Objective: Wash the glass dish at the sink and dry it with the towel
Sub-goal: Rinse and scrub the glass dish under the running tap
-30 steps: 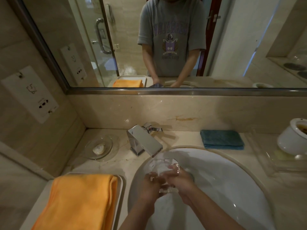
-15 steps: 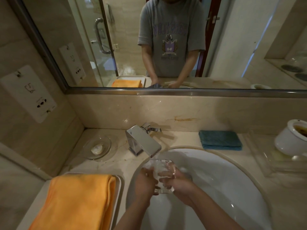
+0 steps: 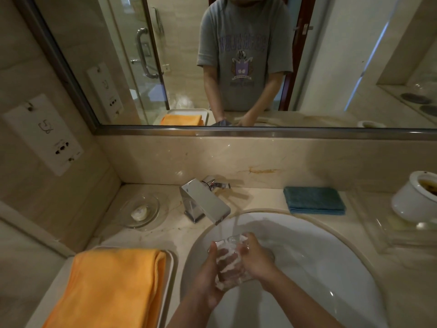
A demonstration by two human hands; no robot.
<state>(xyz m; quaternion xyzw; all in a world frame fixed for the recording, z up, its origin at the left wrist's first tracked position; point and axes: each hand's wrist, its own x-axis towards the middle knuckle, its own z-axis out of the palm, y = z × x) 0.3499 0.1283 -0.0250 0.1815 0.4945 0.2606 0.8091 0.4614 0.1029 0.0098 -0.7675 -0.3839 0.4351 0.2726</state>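
A clear glass dish [image 3: 230, 261] is held over the white sink basin [image 3: 319, 263], under water running from the chrome faucet [image 3: 204, 201]. My left hand [image 3: 208, 278] grips its left side and underside. My right hand [image 3: 256, 258] holds its right edge, fingers curled round the rim. The glass is blurred by water and partly hidden by my fingers. A folded orange towel [image 3: 108, 287] lies on a white tray [image 3: 169, 275] on the counter to the left of the sink.
A glass soap dish [image 3: 142, 210] with a small soap sits left of the faucet. A folded blue cloth [image 3: 314, 200] lies behind the basin. At the right stands a white pot [image 3: 416, 197] on a clear tray [image 3: 387, 235]. A mirror spans the wall.
The dish has been turned and shifted slightly in my hands under the stream; both hands have stayed on it over the basin.
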